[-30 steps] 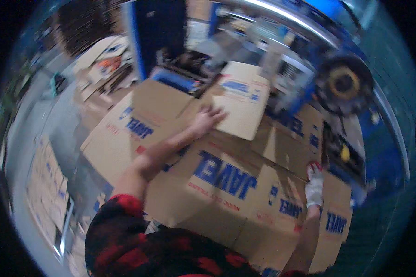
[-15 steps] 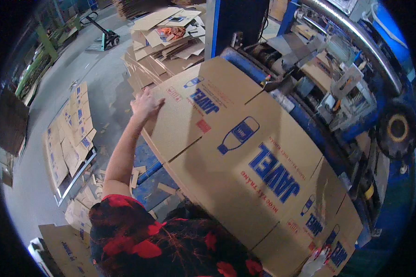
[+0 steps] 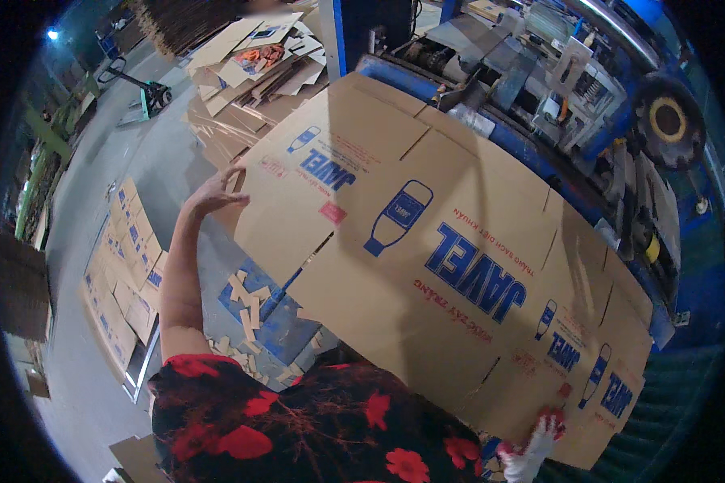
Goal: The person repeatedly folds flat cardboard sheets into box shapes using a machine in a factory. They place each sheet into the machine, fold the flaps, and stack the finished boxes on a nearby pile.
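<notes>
A large flat printed cardboard box blank [image 3: 362,314], brown with blue and red print and bottle drawings, lies slanted in front of me against a blue machine. At its left edge is my bare left hand [image 3: 217,195], with thumb and fingers apart. I cannot tell how firmly they touch the edge. My right hand [image 3: 532,447], in a white glove with red fingertips, lies at the near right edge of the blank. Its fingers are spread on the cardboard surface.
The blue machine [image 3: 532,129] with rollers and a black wheel [image 3: 667,119] stands along the far right side. Cardboard offcuts [image 3: 254,72] pile up beyond the blank. Box blanks [image 3: 121,274] lie on the left floor; a pallet jack [image 3: 147,98] stands farther off. Scraps litter a blue surface [image 3: 278,322].
My left hand has drawn back from the blank's top to its left edge, its thumb and fingers now apart. My right hand shows more fully, fingers spread. The whole view has shifted somewhat.
</notes>
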`<state>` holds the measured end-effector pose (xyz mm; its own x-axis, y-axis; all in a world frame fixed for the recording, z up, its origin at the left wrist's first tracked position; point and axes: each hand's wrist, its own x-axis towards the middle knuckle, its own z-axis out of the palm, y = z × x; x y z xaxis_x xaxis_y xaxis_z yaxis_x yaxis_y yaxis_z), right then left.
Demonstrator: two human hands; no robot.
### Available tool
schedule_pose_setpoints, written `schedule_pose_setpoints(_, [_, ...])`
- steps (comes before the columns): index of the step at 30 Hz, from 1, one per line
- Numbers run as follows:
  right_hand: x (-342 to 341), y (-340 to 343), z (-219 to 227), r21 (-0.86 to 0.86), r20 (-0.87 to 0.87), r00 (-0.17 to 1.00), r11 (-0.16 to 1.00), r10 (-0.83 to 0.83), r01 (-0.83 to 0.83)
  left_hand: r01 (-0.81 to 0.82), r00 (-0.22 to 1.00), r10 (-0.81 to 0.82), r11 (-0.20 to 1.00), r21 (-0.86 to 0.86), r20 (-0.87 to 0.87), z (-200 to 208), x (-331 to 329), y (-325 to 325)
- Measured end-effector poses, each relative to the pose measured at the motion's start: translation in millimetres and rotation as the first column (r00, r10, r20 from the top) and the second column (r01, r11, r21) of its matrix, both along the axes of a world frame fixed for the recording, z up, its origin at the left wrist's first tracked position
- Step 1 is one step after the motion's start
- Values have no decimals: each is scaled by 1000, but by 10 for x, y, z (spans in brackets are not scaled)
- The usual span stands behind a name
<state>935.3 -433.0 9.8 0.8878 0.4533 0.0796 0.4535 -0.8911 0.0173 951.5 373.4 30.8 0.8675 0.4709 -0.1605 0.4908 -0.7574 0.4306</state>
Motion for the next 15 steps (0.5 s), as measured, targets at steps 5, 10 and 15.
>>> schedule_pose_setpoints(5, [-60,348,146,-88,-54,995,993,-78,73,-79,991,130,764,-641,32,94,-323,118])
schedule_pose_setpoints(10, [64,181,855,263,234,972,964,-30,-33,543,746,3,576,-611,666,386,-568,249])
schedule_pose_setpoints(15, [463,205,2025,603,233,964,797,-127,-41,676,395,282,556,-484,874,745,30,-23])
